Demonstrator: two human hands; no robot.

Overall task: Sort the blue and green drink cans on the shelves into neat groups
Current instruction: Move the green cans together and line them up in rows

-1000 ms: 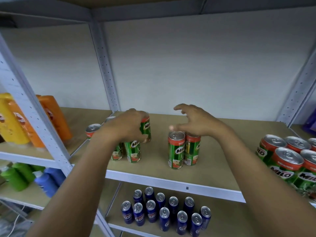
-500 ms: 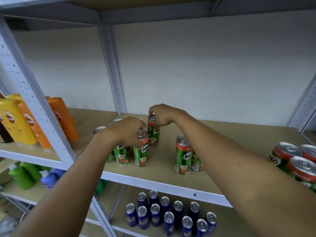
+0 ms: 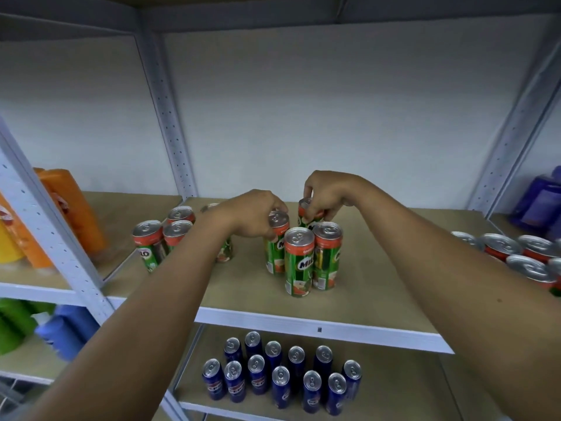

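Risk of toppling: tall green cans, narrow bases, packed tight mid-shelf (image 3: 379,299). Left hand (image 3: 255,217) curled around the rim of one green can (image 3: 277,247), bringing it against the front pair (image 3: 312,259); right hand (image 3: 328,196) pinching the top of a rear can (image 3: 306,215) just behind. Any sideways nudge likely to knock a neighbour over, perhaps rolling it off the front edge. More green cans at far left (image 3: 161,241) and far right (image 3: 516,253), ungrouped. Blue cans (image 3: 282,375) standing together on the lower shelf.
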